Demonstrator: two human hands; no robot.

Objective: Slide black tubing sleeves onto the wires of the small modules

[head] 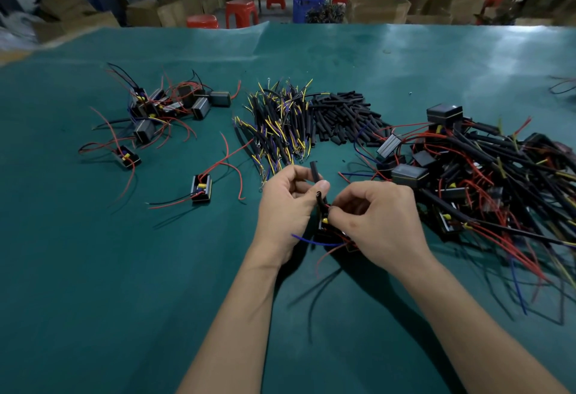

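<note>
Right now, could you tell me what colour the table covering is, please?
The table covering is teal green, seen in the head view.

Matt rubbery sleeve (315, 171), glossy green mat (124, 269)

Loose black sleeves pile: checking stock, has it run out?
No, many loose black sleeves lie heaped on the green mat beyond both hands.

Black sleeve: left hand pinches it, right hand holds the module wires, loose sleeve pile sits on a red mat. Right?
Not quite. The head view shows the mat is green, not red. The rest holds: the left hand pinches the black sleeve, the right hand holds the module wires, and the loose sleeve pile lies behind.
</note>
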